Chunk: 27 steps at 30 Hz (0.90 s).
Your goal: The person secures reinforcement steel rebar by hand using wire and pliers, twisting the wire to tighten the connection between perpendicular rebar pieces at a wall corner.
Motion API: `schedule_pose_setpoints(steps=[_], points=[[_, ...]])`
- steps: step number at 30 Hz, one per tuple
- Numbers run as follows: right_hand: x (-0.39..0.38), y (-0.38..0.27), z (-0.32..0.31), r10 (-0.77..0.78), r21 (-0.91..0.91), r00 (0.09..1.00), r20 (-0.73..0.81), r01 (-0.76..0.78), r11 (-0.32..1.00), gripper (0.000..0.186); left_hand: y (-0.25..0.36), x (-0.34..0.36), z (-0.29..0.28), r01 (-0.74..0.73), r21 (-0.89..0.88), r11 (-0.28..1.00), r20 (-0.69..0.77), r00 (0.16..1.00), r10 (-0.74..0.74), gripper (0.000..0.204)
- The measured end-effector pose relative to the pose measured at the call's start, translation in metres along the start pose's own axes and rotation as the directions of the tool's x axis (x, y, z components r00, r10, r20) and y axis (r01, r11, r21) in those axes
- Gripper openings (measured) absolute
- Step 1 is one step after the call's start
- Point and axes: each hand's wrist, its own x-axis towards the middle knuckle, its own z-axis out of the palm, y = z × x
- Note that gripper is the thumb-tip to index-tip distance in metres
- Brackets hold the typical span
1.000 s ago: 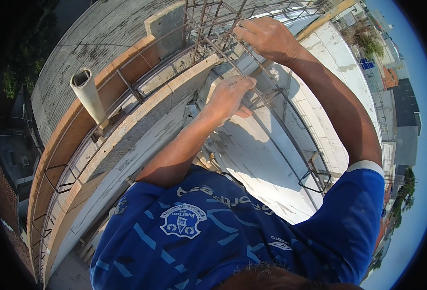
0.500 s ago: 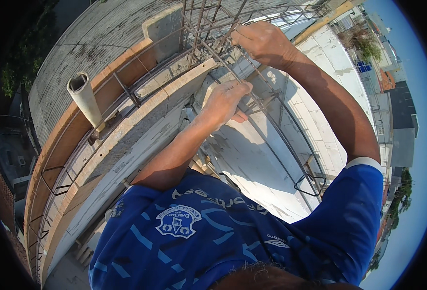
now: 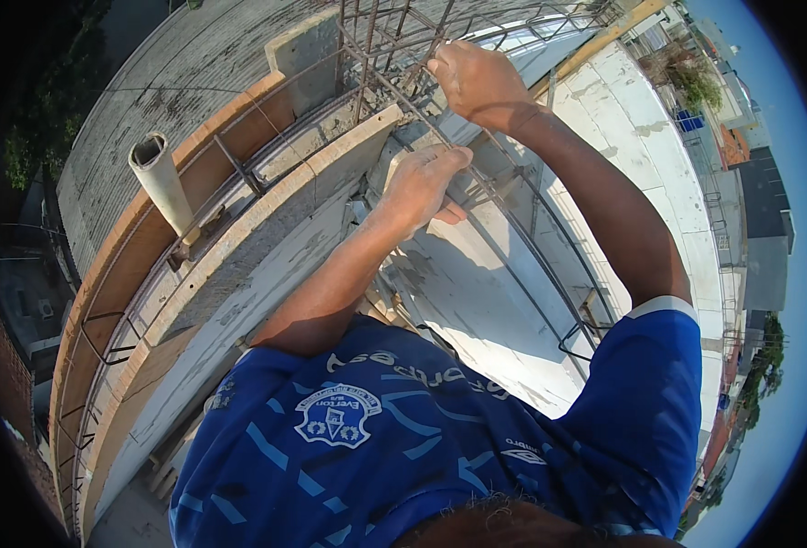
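A long cage of thin steel rebar (image 3: 492, 190) slants from the upper middle down to the right, its bars tied with bent stirrups. My left hand (image 3: 419, 187) is closed round a bar of it, thumb on top and fingertips showing underneath. Farther up and to the right, my right hand (image 3: 478, 84) is closed, thumb and fingers pinched together beside the joint where the cage meets upright rebar (image 3: 364, 68). Whatever lies between those fingers is too small or hidden to make out.
Left of my hands, a timber formwork plank (image 3: 267, 224) and an outer formwork board (image 3: 116, 251) flank a channel with steel bars. A pale pipe (image 3: 162, 187) stands up there. A corrugated roof (image 3: 162, 87) lies beyond; a white block wall (image 3: 623, 146) runs along the right.
My right hand has shifted a little to the left, and its arm has drawn inward. My left hand keeps nearly the same place on the rebar.
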Motion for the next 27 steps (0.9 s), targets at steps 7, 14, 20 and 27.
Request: schedule_pose_setpoints(steps=[7, 14, 20, 27], points=[[0.002, -0.014, -0.009, 0.174, 0.243, 0.984, -0.033, -0.161, 0.957, 0.030, 0.001, 0.000, -0.002, -0.036, 0.011, 0.999, 0.008, 0.999, 0.036, 0.054], [0.016, -0.014, -0.011, 0.221, 0.028, 0.967, 0.130, -0.226, 0.974, 0.033, 0.006, -0.004, -0.003, -0.051, 0.085, 0.995, -0.005, 0.999, 0.052, 0.056], [0.021, -0.021, -0.016, 0.367, 0.102, 0.913, 0.179, -0.389, 0.916, 0.034, -0.011, 0.003, -0.006, -0.170, 0.222, 0.960, 0.044, 0.985, 0.164, 0.039], [0.020, 0.000, 0.010, 0.454, 0.104, 0.874, 0.171, -0.474, 0.874, 0.038, -0.052, 0.035, -0.011, -0.624, 0.719, 0.304, 0.245, 0.638, 0.730, 0.018]])
